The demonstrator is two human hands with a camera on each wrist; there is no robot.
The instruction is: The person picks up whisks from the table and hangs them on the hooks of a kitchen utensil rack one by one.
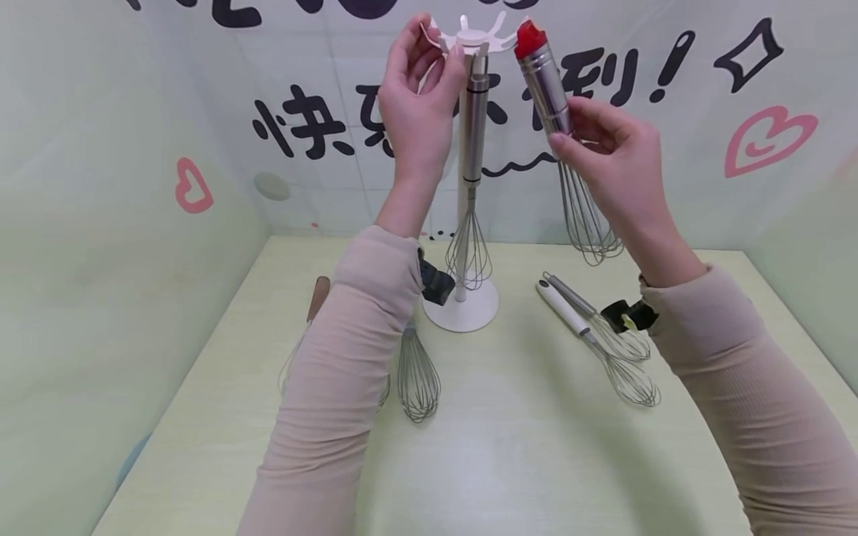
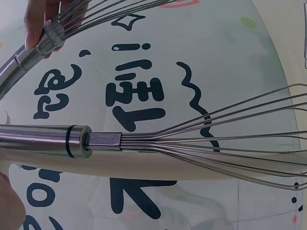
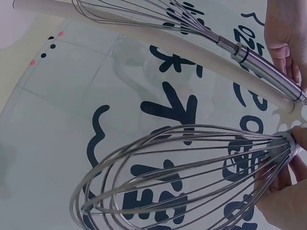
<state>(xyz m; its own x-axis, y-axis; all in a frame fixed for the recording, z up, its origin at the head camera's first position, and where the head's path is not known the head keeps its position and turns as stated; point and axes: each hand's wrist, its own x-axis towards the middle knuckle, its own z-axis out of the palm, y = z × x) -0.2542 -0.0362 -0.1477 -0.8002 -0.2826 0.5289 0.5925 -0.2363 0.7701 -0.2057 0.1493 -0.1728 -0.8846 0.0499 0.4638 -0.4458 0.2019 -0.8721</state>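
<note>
A white hanging rack [image 1: 472,37] with curved hooks round its top stands on a pole. My left hand [image 1: 418,100] holds the rack's top at the left, thumb in front and fingers at a hook. From a front hook hangs a steel whisk [image 1: 475,130], its wires pointing down along the pole. My right hand [image 1: 613,152] grips a second steel whisk [image 1: 546,85] low on its handle, close above the wires. That whisk tilts, its red handle end right at the rack's right hooks. In the right wrist view its wire balloon [image 3: 182,167] fills the foreground.
The rack's round white base [image 1: 479,313] rests on the pale table. Right of it lie a white-handled whisk [image 1: 563,307] and a grey-handled whisk [image 1: 573,294], overlapping. Another whisk [image 1: 418,376] and a brown-handled tool [image 1: 319,294] are partly behind the left sleeve. A printed backdrop stands behind.
</note>
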